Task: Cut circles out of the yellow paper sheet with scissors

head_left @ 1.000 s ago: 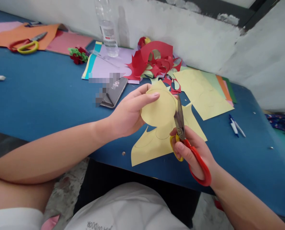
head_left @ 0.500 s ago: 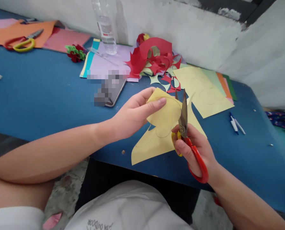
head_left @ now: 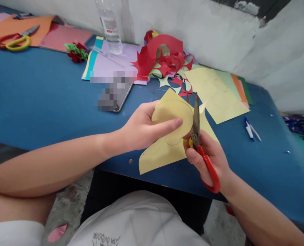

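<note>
Pinched between the thumb and fingers of my left hand [head_left: 146, 126] is a piece of yellow paper [head_left: 173, 111] with a round pencil outline and a partly cut curved edge. My right hand [head_left: 210, 160] grips scissors [head_left: 196, 119] with one red and one yellow handle. Their blades stand parted, pointing away from me, at the right edge of the held paper. Below both hands a larger yellow sheet [head_left: 157, 160] with drawn curves lies on the blue table [head_left: 52, 106]. The fingers behind the held paper are hidden.
Red and pale green paper scraps [head_left: 167, 61] are heaped near the wall. A water bottle [head_left: 112, 30], a phone [head_left: 122, 94] and a second pair of scissors [head_left: 18, 41] are to the left. Another yellow sheet [head_left: 218, 99] and pens [head_left: 251, 130] lie to the right.
The held paper has turned a little, and my left thumb reaches further across it toward the scissors. My right hand and the scissors have hardly moved. The view has shifted slightly.
</note>
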`<action>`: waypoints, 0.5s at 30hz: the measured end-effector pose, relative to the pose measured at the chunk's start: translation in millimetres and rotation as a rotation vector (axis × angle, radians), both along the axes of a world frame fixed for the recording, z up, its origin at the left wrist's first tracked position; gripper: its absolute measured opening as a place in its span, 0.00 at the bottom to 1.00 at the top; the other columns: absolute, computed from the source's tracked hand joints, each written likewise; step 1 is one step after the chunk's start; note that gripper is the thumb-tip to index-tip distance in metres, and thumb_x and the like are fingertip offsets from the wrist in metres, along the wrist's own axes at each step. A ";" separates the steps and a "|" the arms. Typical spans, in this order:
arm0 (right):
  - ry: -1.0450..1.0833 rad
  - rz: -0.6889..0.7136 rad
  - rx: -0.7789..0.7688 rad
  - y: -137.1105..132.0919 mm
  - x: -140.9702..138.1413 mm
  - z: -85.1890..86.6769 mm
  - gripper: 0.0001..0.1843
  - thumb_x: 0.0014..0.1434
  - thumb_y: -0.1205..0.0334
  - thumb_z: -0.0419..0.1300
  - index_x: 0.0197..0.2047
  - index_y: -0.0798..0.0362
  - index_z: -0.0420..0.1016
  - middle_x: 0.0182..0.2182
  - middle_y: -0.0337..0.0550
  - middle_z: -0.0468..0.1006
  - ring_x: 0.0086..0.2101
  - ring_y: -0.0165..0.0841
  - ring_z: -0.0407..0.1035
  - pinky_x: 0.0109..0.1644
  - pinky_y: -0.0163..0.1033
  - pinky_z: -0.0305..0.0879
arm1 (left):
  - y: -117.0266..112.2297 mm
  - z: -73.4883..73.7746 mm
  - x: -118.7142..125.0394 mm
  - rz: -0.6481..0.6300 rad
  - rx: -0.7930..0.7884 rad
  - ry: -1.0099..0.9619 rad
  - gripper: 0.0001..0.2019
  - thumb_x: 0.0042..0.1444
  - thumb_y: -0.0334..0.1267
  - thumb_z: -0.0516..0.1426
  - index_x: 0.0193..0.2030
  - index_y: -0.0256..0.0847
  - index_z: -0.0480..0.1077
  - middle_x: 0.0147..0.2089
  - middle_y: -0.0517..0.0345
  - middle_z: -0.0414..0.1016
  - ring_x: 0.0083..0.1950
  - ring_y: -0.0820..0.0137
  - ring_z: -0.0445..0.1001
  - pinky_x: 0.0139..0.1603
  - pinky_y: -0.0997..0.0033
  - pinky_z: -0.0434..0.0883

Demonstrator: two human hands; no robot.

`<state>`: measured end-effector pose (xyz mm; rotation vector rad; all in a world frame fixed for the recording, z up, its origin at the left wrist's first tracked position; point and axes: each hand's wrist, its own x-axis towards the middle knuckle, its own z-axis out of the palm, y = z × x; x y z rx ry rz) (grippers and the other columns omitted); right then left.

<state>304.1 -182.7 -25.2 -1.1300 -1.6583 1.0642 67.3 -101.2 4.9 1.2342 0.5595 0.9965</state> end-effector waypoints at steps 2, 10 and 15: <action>-0.010 -0.002 0.002 0.2 0.3 0.8 0.14 0.76 0.50 0.73 0.55 0.48 0.78 0.30 0.32 0.75 0.25 0.30 0.67 0.27 0.37 0.63 | 1.2 0.2 -2.3 0.001 0.035 0.016 0.15 0.56 0.42 0.84 0.40 0.42 0.85 0.41 0.58 0.92 0.41 0.63 0.90 0.42 0.69 0.88; -0.045 0.006 0.009 2.2 -0.9 5.7 0.12 0.76 0.52 0.72 0.54 0.48 0.78 0.30 0.32 0.75 0.25 0.30 0.66 0.28 0.37 0.62 | 1.9 1.4 -5.3 0.007 0.075 0.050 0.12 0.59 0.40 0.82 0.42 0.42 0.87 0.42 0.57 0.93 0.41 0.63 0.90 0.41 0.69 0.87; -0.048 0.013 -0.007 2.0 -0.9 5.3 0.12 0.75 0.52 0.72 0.54 0.48 0.78 0.30 0.32 0.74 0.24 0.29 0.65 0.27 0.38 0.60 | 0.5 1.7 -5.0 0.038 0.108 0.041 0.10 0.60 0.36 0.81 0.41 0.41 0.87 0.39 0.61 0.91 0.38 0.67 0.88 0.39 0.71 0.85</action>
